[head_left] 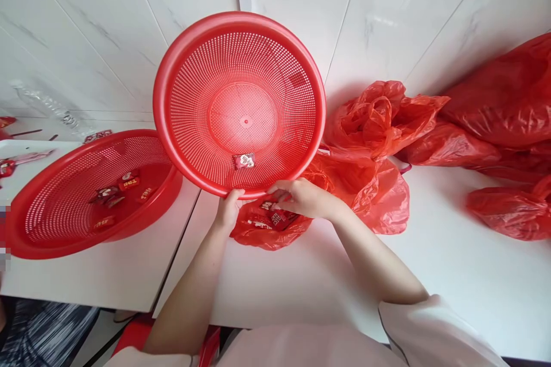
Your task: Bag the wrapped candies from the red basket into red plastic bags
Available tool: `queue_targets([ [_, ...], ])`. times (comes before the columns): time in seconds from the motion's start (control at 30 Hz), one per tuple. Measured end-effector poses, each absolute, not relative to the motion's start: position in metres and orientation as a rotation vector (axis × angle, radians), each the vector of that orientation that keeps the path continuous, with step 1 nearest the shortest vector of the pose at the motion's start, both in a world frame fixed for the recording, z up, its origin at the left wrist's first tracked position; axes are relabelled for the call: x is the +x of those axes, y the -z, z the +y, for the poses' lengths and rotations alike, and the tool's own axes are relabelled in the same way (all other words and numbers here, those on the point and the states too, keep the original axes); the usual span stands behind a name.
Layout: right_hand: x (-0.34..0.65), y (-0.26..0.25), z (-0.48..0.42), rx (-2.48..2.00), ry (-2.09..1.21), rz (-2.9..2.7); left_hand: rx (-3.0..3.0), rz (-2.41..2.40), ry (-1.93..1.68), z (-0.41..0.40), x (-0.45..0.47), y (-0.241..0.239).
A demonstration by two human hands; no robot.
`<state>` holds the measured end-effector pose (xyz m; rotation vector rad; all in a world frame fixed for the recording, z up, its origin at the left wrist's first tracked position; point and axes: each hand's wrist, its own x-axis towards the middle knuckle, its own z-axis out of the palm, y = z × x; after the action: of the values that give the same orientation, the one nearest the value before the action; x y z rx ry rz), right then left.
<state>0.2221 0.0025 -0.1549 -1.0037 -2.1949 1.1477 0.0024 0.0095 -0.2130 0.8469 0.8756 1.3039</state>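
Observation:
A red plastic mesh basket (185, 166) is tipped up, its mouth facing me. One small wrapped packet (244, 161) lies low on its inner wall. My left hand (229, 209) grips the near rim, thumb over the edge, other fingers mostly hidden below. Just right of it, my right hand (301, 198) reaches over a red plastic bag (273, 241) with fingers curved and apart, one along the basket rim. Several small red packets (278, 218) show in the bag's mouth, under that hand. Whether the right fingers touch a packet is unclear.
At left, a second red mesh basket (142, 229) holds several packets. Crumpled red bags (379, 126) stand behind my right hand, with large filled ones (512, 97) farther right. A clear plastic bottle (55, 106) lies by the tiled wall. Another person's patterned clothing (47, 332) shows lower left.

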Motion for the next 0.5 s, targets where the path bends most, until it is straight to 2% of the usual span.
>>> queue_targets([
  [0.2,0.222,0.155,0.003,-1.057,-0.739,-2.155,0.865,0.932,-1.3,0.008,0.005,0.216],
  [0.5,0.217,0.169,0.013,-1.142,-0.47,-2.104,0.971,0.992,-0.95,-0.016,0.026,0.217],
])
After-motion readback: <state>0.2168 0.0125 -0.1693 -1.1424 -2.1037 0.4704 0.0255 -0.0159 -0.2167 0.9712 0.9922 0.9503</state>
